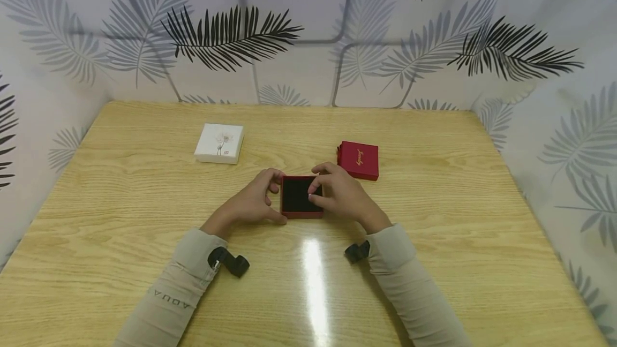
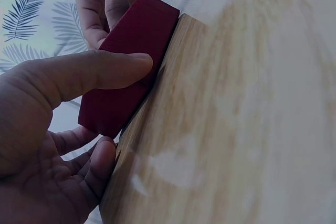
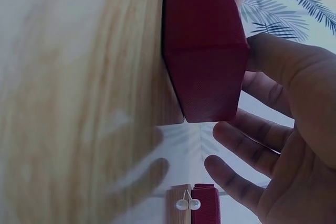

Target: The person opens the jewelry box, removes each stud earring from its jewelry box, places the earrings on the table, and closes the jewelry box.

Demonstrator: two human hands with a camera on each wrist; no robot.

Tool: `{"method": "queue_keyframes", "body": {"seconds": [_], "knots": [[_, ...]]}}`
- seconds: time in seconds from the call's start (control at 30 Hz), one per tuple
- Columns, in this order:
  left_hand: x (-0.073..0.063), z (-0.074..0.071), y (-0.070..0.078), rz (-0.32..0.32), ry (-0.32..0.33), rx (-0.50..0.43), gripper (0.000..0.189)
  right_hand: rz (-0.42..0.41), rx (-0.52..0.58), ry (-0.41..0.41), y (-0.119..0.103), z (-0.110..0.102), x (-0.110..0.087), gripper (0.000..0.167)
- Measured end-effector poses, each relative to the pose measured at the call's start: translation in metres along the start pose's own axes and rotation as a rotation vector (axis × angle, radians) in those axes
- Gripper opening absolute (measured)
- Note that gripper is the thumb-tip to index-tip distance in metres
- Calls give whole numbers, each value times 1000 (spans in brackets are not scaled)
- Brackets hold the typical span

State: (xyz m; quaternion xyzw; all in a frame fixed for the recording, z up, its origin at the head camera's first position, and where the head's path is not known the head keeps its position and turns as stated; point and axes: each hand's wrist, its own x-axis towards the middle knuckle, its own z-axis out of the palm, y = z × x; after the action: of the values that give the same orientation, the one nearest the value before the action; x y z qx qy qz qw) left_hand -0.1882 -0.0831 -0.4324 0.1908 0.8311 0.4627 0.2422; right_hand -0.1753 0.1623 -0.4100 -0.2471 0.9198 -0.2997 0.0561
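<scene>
In the middle of the table lies a small open red jewelry box (image 1: 302, 215) with a black insert (image 1: 295, 195). My left hand (image 1: 251, 197) grips its left end, thumb against the near wall, as the left wrist view shows for the red wall (image 2: 105, 111). Over the insert, my right hand (image 1: 343, 195) pinches a small pale thing (image 1: 310, 195), too small to tell clearly, between thumb and index finger. The right wrist view has the other fingers spread beside the box (image 3: 207, 77). Beyond them is a white pearl earring (image 3: 195, 204), seemingly mirrored in the glossy table.
A red lid (image 1: 363, 160) with gold lettering and a ribbon lies just beyond my right hand. Farther back on the left sits a white box (image 1: 219, 143) with a flower print. The wooden table (image 1: 434, 202) meets leaf-patterned walls at the back and sides.
</scene>
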Motion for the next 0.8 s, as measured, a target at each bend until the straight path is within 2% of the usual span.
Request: {"method": "queue_keyframes", "body": {"seconds": [0.37, 0.8], "knots": [[1, 0, -2, 6, 0, 7, 90, 28, 60, -11, 2, -3, -1, 7], [1, 1, -2, 7, 4, 0, 89, 57, 117, 33, 8, -12, -5, 7]]}}
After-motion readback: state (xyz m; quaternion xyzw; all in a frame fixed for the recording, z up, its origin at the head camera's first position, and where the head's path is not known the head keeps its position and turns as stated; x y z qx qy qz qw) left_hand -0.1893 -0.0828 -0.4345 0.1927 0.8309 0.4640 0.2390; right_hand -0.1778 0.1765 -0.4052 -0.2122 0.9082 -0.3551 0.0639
